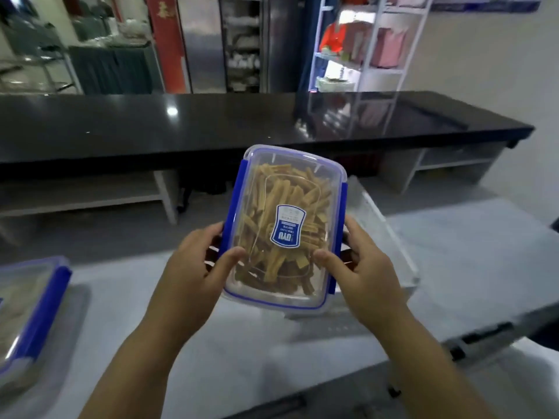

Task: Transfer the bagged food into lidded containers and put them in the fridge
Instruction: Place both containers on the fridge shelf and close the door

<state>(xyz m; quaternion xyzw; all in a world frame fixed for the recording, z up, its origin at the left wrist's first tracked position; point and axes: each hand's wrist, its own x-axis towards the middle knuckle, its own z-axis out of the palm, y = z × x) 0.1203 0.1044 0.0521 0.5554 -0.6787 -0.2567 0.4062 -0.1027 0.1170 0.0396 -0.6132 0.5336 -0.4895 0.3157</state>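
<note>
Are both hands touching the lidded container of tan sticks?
Touching. The head view shows the left hand and right hand gripping the container, thumbs on its lid.

The second lidded container (pixel 28 316) runs off the left edge so its contents stay blurry, the fingers of both hands are tucked out of sight under the held container (pixel 281 228), and the clear box (pixel 390 237) behind it is mostly hidden.

Layout around the lidded container

We see the lidded container (pixel 284 228) between our hands, left hand (pixel 196 267) and right hand (pixel 366 267), above the worktop (pixel 453 267); a second container (pixel 30 313) lies far left of it, a long counter (pixel 211 122) behind.
</note>
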